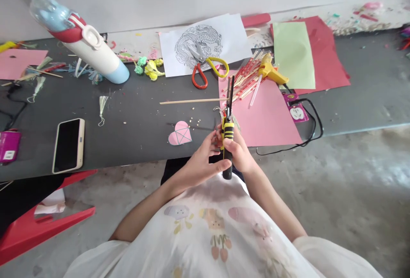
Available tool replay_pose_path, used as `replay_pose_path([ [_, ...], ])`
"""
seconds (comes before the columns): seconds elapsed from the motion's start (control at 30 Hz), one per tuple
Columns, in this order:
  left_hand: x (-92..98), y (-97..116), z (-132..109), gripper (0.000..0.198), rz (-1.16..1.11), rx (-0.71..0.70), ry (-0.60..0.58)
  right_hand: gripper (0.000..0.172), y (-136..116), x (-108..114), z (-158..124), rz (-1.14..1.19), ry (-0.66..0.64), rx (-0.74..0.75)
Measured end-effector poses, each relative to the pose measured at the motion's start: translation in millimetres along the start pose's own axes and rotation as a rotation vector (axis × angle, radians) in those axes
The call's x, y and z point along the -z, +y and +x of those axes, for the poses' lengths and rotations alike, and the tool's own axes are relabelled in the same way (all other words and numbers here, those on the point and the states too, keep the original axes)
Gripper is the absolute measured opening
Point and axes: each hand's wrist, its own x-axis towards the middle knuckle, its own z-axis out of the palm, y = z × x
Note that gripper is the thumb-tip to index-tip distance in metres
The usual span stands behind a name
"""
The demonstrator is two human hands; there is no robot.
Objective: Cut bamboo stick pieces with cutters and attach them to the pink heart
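Observation:
A pair of long-jawed pliers [228, 130] with yellow-and-black handles points away from me, its dark jaws slightly apart. My right hand [241, 152] is wrapped round the handles, thumb on top. From the other side, my left hand [205, 154] closes on the pliers, its thumb against the lower handle and its fingers curled beside the grip. A thin wooden stick [192, 101] lies beyond my hands, one end at the jaws; I cannot tell if they touch. To the left lies a pink paper heart [180, 134] with drawn lines, small pale bits [194, 122] beside it.
Red-handled and yellow-handled scissors [201, 62] lie on a dragon drawing [179, 43]. A yellow glue gun [270, 72] and several sticks [245, 75] rest on pink paper [272, 120]. A bottle [92, 54] and phone [68, 145] are left; a cable [315, 128] hangs right.

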Motion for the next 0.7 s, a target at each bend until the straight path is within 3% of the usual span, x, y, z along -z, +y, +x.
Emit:
replay_pose_path([
  [0.13,-1.8,-7,-1,0.102,-0.077,-0.013,-0.121,0.042,-8,-7,-3,-0.098,0.015,0.07],
  [0.27,-3.2,-4,0,0.095,-0.043,-0.061,-0.098,0.045,-19,-15,-5,-0.1,-0.028,0.044],
  [0.53,-2.9,4,-3,0.069,0.269,-0.103,-0.033,0.057,-38,-19,-12,-0.224,-0.049,-0.097],
  [0.7,-5.1,-3,-6,0.086,0.154,-0.101,-0.065,0.046,-39,-24,-13,-0.277,0.003,-0.103],
])
